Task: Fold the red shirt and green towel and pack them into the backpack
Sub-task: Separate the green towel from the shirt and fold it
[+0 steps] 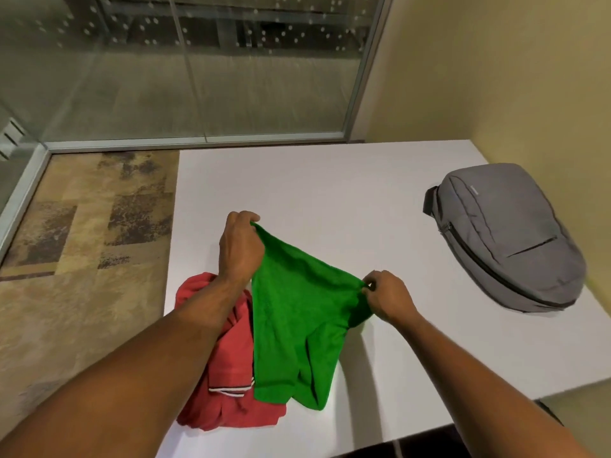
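While bare across its far half, white rectangular table [330, 180] carries grey fabric backpack [506, 239] near right edge, zipped, well apart from crumpled red shirt [228, 375] at near-left edge. Lifted above, partly over shirt: green terry towel [297, 319], top corners pinched by left hand [239, 246] and right hand [386, 297].

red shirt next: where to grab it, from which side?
Judging from its pose, take the red shirt by its near edge, by the striped cuff, coming from the person's left. It lies crumpled on the table, and the green towel held up by the left hand and right hand hangs over its right side.
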`<state>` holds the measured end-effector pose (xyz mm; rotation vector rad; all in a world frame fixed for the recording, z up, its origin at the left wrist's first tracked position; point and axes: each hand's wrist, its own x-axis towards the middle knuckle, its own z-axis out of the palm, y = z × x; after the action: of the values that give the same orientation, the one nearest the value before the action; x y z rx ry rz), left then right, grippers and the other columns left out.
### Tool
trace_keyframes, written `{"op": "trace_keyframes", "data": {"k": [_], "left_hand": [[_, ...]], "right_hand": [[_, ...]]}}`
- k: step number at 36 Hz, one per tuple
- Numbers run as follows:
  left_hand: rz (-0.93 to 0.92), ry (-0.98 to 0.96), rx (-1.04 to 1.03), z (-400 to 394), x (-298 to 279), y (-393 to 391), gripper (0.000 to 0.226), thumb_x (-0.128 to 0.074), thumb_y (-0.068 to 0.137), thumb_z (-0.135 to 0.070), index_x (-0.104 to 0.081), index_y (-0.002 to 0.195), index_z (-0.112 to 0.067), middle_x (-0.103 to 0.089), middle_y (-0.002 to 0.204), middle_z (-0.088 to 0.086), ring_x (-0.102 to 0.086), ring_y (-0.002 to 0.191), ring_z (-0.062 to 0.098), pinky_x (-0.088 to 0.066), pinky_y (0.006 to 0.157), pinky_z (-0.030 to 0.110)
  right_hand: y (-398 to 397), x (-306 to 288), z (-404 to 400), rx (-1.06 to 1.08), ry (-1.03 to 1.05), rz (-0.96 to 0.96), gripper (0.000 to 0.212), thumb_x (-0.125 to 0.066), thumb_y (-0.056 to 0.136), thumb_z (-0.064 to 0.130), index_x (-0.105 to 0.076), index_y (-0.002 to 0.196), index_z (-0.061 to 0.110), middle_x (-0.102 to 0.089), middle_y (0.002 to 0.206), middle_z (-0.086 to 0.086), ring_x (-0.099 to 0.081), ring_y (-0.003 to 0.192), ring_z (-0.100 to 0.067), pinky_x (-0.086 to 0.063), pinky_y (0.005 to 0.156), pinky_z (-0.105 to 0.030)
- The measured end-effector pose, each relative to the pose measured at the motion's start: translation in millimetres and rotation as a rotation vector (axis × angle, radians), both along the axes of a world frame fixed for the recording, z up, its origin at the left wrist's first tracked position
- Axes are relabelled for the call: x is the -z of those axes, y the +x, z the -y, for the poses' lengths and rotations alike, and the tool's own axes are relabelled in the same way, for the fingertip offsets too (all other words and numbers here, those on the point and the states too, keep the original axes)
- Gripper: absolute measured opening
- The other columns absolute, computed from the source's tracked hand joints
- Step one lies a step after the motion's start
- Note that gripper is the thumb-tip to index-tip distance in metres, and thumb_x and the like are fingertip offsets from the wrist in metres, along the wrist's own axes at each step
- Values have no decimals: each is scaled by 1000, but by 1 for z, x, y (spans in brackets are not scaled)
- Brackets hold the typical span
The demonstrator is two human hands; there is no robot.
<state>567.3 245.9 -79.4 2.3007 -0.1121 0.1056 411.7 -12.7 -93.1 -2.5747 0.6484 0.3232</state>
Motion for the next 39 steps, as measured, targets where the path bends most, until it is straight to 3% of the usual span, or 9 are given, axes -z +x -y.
{"op": "trace_keyframes", "data": {"k": [7,14,18,20,22,25,29,33,39], "left_hand": [[23,9,3,-1,-7,7,26,-53,98,1,-72,113,-10,-67,117,7,-62,105,24,-41,85,27],[10,8,-6,11,-13,17,25,-56,97,-3,-75,111,-13,-73,115,2,-65,107,21,-42,86,24],[-54,-109,-63,24,-26,31,24,-56,97,-4,-75,105,-17,-75,104,3,-70,91,20,-54,83,28],[-85,-188,-97,32,-37,41,23,-55,99,-5,-72,101,-21,-74,95,3,-74,75,20,-62,73,36],[-81,-230,-110,40,-49,49,23,-54,100,-5,-70,99,-22,-74,87,5,-73,63,13,-62,65,32],[-37,-280,-116,55,-71,63,23,-55,99,-2,-72,101,-18,-74,94,6,-73,71,10,-57,66,20],[58,-336,-139,76,-103,81,25,-54,96,-4,-74,103,-17,-74,96,4,-73,86,16,-59,82,32],[171,-386,-165,92,-136,89,24,-53,95,-8,-70,100,-24,-73,93,-1,-72,86,15,-60,80,35],[376,-414,-170,100,-156,75,21,-51,92,-10,-69,96,-20,-69,90,-5,-67,84,13,-58,73,34]], "right_hand": [[-10,-15,38,-189,12,-222,25,-68,98,37,-73,104,14,-66,92,2,-61,90,-17,-46,76,-29],[12,-23,71,-70,-178,-123,27,-65,100,35,-72,104,10,-67,109,-11,-64,98,-31,-45,74,-33],[30,-34,83,50,-247,11,17,-61,100,26,-68,103,11,-72,102,-16,-65,95,-37,-38,70,-33],[39,-40,91,100,-273,89,13,-57,97,15,-67,103,11,-71,99,-17,-65,91,-38,-40,69,-34],[48,-46,98,145,-274,152,14,-54,95,10,-65,103,10,-71,96,-17,-65,87,-39,-40,67,-35],[67,-60,112,177,-240,299,12,-53,99,12,-63,103,7,-69,91,-18,-63,81,-39,-41,66,-36],[92,-91,129,232,-156,497,14,-49,105,17,-58,104,6,-62,90,-11,-52,77,-28,-36,68,-35],[111,-121,144,270,-80,658,12,-43,106,21,-52,102,14,-63,95,-8,-59,83,-28,-45,71,-38],[111,-139,155,243,-85,807,11,-42,105,20,-50,104,13,-57,106,-8,-51,90,-24,-35,75,-34]]}}
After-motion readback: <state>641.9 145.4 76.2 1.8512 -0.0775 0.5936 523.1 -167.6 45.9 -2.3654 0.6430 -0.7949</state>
